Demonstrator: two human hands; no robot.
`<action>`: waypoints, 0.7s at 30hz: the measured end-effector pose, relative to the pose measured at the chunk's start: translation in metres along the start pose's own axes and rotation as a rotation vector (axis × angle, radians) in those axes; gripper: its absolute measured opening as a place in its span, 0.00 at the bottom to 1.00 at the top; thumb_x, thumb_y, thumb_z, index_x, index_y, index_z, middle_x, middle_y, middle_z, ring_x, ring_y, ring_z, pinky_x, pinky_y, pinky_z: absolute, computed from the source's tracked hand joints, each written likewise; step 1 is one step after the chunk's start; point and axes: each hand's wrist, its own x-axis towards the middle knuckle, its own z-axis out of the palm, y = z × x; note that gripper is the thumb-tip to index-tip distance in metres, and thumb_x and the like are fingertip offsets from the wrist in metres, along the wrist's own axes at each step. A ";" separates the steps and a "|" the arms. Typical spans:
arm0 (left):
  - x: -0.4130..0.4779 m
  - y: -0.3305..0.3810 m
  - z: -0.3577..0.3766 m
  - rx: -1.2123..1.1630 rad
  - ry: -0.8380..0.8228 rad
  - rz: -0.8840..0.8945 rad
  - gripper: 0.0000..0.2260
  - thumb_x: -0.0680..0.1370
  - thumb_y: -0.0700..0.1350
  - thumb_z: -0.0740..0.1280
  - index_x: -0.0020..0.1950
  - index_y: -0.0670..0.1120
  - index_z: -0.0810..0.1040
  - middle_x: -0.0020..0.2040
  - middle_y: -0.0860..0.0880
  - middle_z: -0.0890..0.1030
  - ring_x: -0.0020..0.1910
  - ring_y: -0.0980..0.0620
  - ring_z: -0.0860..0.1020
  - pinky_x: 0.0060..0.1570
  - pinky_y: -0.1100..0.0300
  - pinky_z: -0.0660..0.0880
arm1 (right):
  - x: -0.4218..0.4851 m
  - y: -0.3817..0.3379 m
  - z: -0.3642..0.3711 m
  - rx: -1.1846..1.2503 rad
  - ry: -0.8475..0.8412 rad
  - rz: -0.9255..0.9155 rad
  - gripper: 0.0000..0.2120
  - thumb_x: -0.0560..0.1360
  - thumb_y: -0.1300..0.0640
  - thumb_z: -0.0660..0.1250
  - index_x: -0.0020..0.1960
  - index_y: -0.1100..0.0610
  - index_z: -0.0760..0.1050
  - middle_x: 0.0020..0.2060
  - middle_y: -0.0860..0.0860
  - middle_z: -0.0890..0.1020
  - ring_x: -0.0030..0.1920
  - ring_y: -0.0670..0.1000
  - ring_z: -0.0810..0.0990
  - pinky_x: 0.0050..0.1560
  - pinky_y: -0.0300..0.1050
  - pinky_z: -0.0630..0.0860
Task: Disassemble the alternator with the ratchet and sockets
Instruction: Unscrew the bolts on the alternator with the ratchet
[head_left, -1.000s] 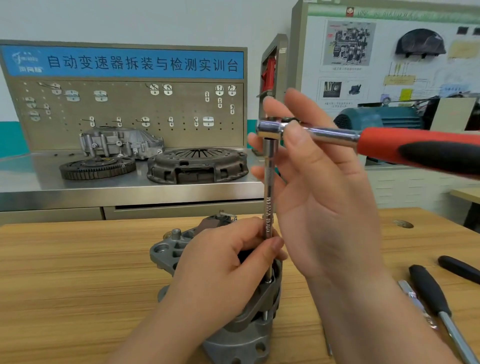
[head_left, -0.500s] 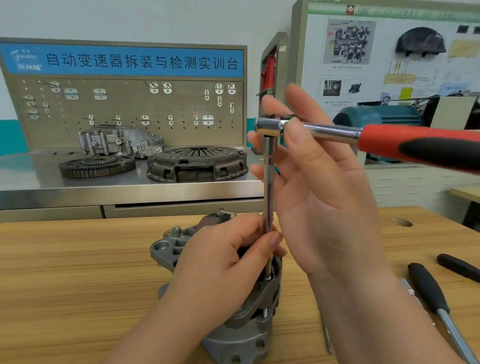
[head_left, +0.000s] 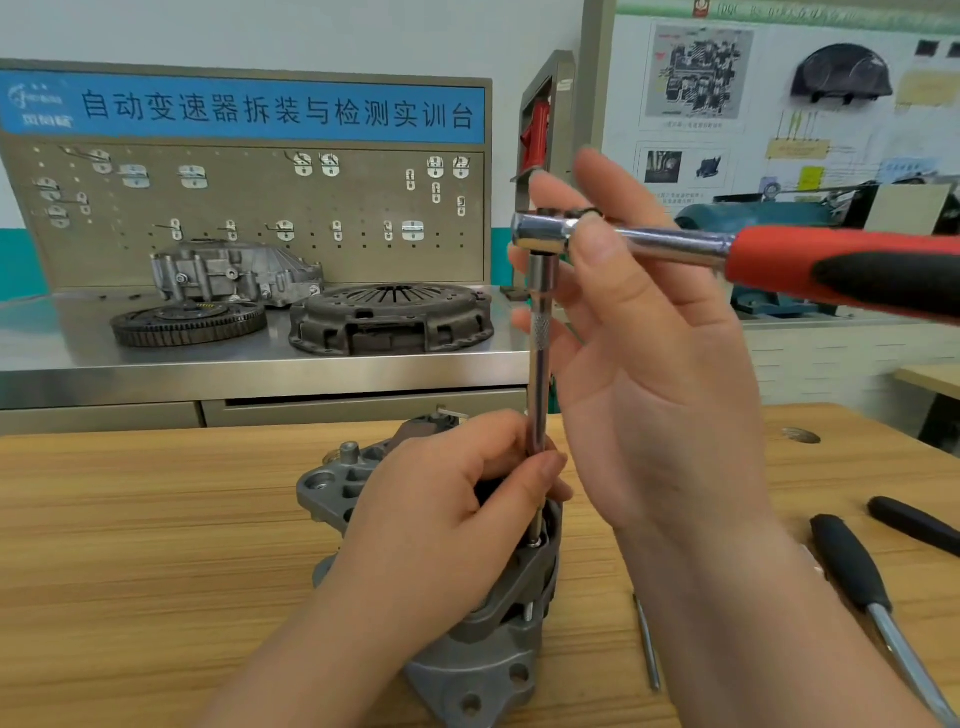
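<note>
Head view: a ratchet stands over the alternator on a long extension bar.
The alternator sits upright on the wooden table. The left hand lies over its top, thumb and forefinger pinching the lower part of the upright bar, whose tip meets a fastener at the housing rim. The right hand pinches the ratchet's neck just behind the head, thumb in front and fingers straight behind. The red handle juts right.
</note>
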 end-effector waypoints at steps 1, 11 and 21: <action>0.000 0.000 0.000 0.000 0.002 0.004 0.07 0.76 0.52 0.62 0.39 0.58 0.75 0.28 0.69 0.75 0.29 0.64 0.74 0.33 0.73 0.68 | 0.000 0.000 0.001 0.024 -0.008 0.009 0.09 0.73 0.55 0.66 0.50 0.47 0.82 0.53 0.47 0.84 0.53 0.48 0.80 0.51 0.41 0.75; -0.001 0.000 -0.002 -0.003 -0.034 0.004 0.08 0.74 0.60 0.57 0.38 0.68 0.73 0.29 0.60 0.75 0.31 0.59 0.75 0.31 0.69 0.66 | 0.001 -0.001 -0.001 0.100 -0.006 0.131 0.09 0.75 0.50 0.65 0.54 0.46 0.79 0.49 0.48 0.84 0.48 0.51 0.82 0.45 0.40 0.76; -0.001 0.000 -0.001 -0.005 -0.043 0.030 0.08 0.75 0.60 0.55 0.39 0.70 0.71 0.28 0.63 0.74 0.29 0.62 0.73 0.30 0.69 0.63 | 0.002 -0.002 -0.005 0.162 -0.022 0.188 0.14 0.75 0.47 0.59 0.57 0.50 0.76 0.50 0.48 0.85 0.43 0.51 0.84 0.41 0.41 0.75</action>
